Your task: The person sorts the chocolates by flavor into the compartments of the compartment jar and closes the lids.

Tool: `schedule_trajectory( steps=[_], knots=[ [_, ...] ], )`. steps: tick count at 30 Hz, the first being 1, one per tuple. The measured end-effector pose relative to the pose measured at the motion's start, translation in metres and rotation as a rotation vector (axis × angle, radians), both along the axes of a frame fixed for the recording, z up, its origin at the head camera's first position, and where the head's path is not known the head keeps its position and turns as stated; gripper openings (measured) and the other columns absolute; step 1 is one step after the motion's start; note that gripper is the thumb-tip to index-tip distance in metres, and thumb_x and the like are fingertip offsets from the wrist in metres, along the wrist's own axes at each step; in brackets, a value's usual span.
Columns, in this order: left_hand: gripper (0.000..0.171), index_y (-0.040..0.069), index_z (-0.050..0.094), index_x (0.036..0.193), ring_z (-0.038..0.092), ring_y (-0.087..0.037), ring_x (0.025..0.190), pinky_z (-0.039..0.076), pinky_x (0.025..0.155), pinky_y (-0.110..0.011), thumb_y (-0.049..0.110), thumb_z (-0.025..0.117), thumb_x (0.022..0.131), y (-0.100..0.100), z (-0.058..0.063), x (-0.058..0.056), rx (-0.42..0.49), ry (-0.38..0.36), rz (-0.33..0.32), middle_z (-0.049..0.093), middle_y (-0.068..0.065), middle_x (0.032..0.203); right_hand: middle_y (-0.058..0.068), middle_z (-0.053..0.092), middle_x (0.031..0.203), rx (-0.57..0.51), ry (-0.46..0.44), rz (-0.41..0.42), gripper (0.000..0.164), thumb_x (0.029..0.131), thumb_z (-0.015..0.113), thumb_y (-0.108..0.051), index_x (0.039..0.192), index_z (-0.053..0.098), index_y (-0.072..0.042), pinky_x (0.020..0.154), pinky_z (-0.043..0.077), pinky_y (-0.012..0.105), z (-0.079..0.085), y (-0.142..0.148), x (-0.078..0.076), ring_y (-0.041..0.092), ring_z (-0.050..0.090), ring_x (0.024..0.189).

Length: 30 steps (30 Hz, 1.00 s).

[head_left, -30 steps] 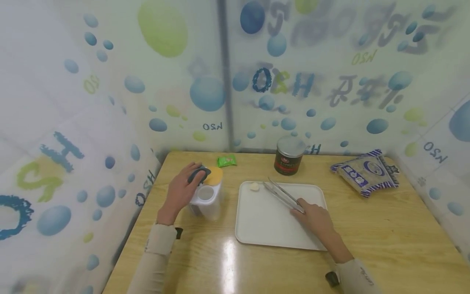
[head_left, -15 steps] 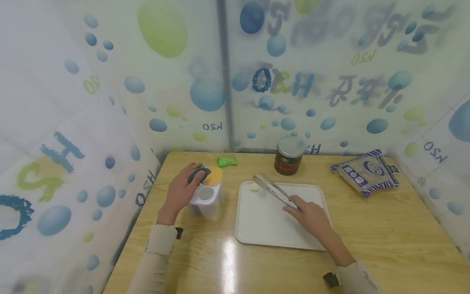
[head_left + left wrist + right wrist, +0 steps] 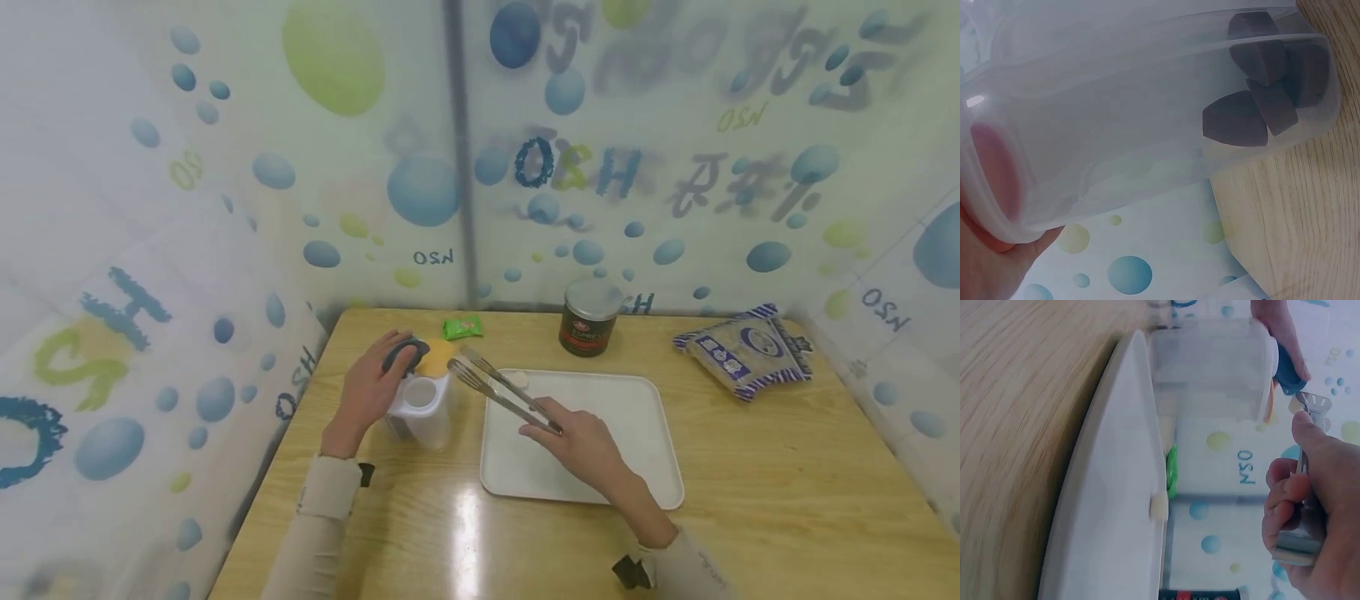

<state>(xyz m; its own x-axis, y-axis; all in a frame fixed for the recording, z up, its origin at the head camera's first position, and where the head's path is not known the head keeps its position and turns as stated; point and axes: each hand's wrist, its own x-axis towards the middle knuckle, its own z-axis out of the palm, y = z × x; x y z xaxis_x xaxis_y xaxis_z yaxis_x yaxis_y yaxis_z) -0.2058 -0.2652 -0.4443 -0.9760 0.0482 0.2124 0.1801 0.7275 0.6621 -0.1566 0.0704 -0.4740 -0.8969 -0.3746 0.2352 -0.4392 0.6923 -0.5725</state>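
Observation:
My left hand [image 3: 366,392] holds a dark blue lid [image 3: 403,354] at the top of a clear plastic storage container [image 3: 431,425]. Beside it are an orange lid [image 3: 435,358] and a round uncovered opening. In the left wrist view, several dark brown chunks [image 3: 1235,119] lie at the bottom of one clear compartment. My right hand [image 3: 581,446] grips metal tongs [image 3: 510,396], their tips raised near the orange lid. Whether anything is between the tips I cannot tell. One pale piece [image 3: 1159,506] lies at the far left of the white tray [image 3: 577,467], partly behind the tongs in the head view.
A green wrapped packet [image 3: 462,327] lies behind the container. Towards the back stands a black and red espresso tin [image 3: 588,321]. A clipped blue-and-white bag [image 3: 742,354] lies at the back right. Bubble-patterned walls [image 3: 375,208] border the wooden table [image 3: 765,483].
My right hand has carried the tongs leftward from above the tray towards the container. My left hand has kept its place on the dark blue lid.

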Motion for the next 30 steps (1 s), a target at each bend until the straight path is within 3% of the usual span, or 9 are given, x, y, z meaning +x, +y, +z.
schedule_trajectory(
  steps=[7, 13, 30],
  knots=[
    [0.056, 0.016, 0.056, 0.143, 0.039, -0.03, 0.146, 0.031, 0.116, -0.059, 0.053, 0.038, 0.105, 0.003, -0.001, -0.005, 0.006, 0.04, -0.018, 0.048, -0.006, 0.154, -0.015, 0.043, 0.06, 0.015, -0.043, 0.074, 0.038, 0.093, 0.064, -0.049, 0.117, 0.064, -0.02, 0.045, 0.028, 0.02, 0.006, -0.026, 0.001, 0.0, 0.033, 0.048],
    [0.055, 0.016, 0.056, 0.143, 0.04, -0.031, 0.145, 0.032, 0.115, -0.06, 0.052, 0.038, 0.105, 0.006, -0.002, -0.005, 0.003, 0.044, -0.023, 0.049, -0.007, 0.153, -0.016, 0.039, 0.059, 0.056, -0.005, 0.119, 0.037, 0.093, 0.064, -0.049, 0.115, 0.064, -0.02, 0.045, 0.026, 0.018, 0.002, -0.033, 0.003, -0.001, 0.029, 0.049],
    [0.056, 0.019, 0.054, 0.144, 0.043, -0.037, 0.142, 0.031, 0.114, -0.062, 0.055, 0.039, 0.104, -0.001, -0.002, 0.0, 0.013, 0.024, 0.014, 0.043, -0.009, 0.157, -0.016, 0.045, 0.059, 0.047, 0.0, 0.117, 0.044, 0.09, 0.067, -0.051, 0.119, 0.062, -0.019, 0.045, 0.03, 0.018, -0.003, -0.032, 0.004, -0.002, 0.033, 0.048]
  ],
)
